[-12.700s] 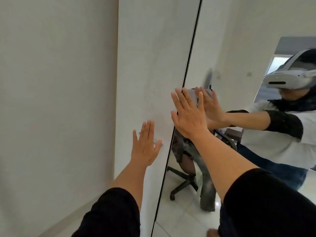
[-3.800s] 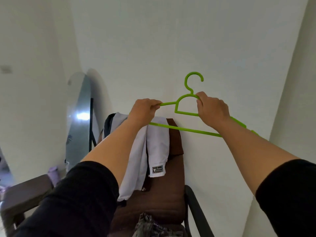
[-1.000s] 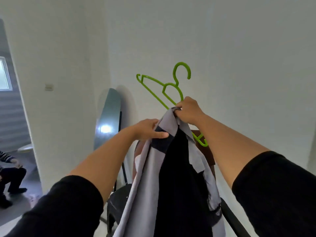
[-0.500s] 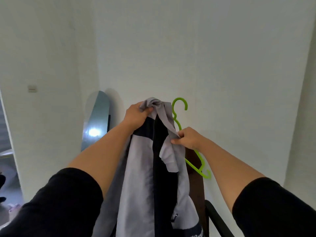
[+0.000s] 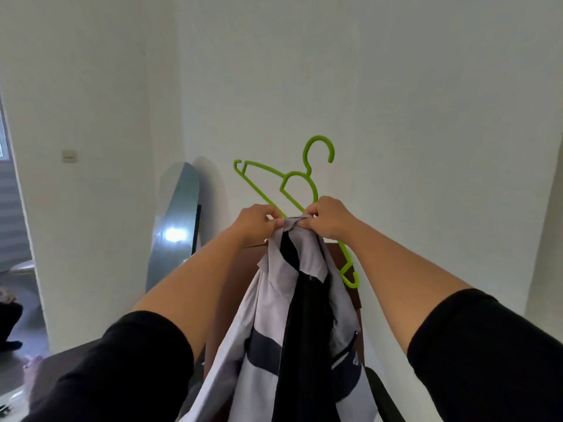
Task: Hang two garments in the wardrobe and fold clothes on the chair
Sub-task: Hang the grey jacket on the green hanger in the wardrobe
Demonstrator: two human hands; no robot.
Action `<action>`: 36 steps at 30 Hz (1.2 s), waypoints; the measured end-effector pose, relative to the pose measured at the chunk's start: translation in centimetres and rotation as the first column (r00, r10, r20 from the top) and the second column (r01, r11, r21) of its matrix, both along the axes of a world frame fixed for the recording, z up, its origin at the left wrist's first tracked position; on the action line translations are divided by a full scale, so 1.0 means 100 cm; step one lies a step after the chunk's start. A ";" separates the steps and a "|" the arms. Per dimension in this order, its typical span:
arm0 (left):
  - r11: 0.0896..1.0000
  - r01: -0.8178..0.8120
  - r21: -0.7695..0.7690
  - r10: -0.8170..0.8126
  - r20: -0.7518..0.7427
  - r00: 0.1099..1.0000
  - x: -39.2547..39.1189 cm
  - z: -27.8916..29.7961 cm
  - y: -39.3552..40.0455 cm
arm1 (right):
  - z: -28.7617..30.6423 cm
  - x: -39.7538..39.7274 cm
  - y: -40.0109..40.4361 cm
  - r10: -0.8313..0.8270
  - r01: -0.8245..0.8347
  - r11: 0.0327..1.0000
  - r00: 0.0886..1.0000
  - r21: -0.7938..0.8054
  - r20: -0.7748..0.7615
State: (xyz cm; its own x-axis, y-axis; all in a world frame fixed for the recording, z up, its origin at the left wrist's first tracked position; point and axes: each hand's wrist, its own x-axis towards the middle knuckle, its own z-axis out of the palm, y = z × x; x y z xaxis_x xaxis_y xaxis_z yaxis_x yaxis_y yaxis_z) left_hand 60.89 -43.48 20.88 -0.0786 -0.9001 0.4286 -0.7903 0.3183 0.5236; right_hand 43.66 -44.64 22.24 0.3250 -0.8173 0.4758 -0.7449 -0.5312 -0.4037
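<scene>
A light grey and black jacket [image 5: 292, 324] hangs down from both my hands at chest height. My left hand [image 5: 256, 222] grips its collar on the left. My right hand [image 5: 330, 219] pinches the collar on the right and also holds a bright green plastic hanger [image 5: 289, 181]. The hanger tilts, its hook up and its left arm sticking out above my hands; its lower right end shows beside the jacket. Behind the jacket stands the brown back of the chair [image 5: 347, 269], mostly hidden.
A white wall fills the view ahead. A tall mirror [image 5: 176, 236] leans in the corner to the left. A doorway opens at the far left, with a person's dark legs [image 5: 9, 318] on the floor there. A black chair armrest [image 5: 384, 397] shows bottom right.
The hanger has swung up from behind the jacket, its left arm now sticking out above my hands. My hands have come together at the jacket's collar.
</scene>
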 end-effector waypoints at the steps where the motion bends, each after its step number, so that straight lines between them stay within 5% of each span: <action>1: 1.000 -0.005 0.014 0.005 0.008 1.000 0.000 0.002 -0.002 | -0.001 -0.003 -0.001 -0.003 0.003 1.000 1.000 -0.001 0.010; 11: 0.968 -0.249 -0.039 0.250 0.017 0.968 -0.007 0.004 -0.016 | -0.006 -0.038 -0.001 0.103 -0.111 0.992 0.988 0.065 0.112; 13: 0.950 -0.311 -0.022 0.312 0.038 0.949 -0.002 0.002 -0.020 | -0.009 -0.055 0.003 0.053 -0.078 0.987 0.982 0.139 0.180; 19: 0.906 -0.420 0.049 0.421 -0.025 0.907 -0.003 -0.014 -0.029 | -0.016 -0.098 0.021 -0.131 0.111 0.968 0.989 0.225 0.075; 36: 0.891 -0.450 0.059 0.453 -0.088 0.887 -0.003 -0.028 -0.028 | 0.007 -0.131 0.064 -0.182 0.165 0.956 0.982 0.242 0.050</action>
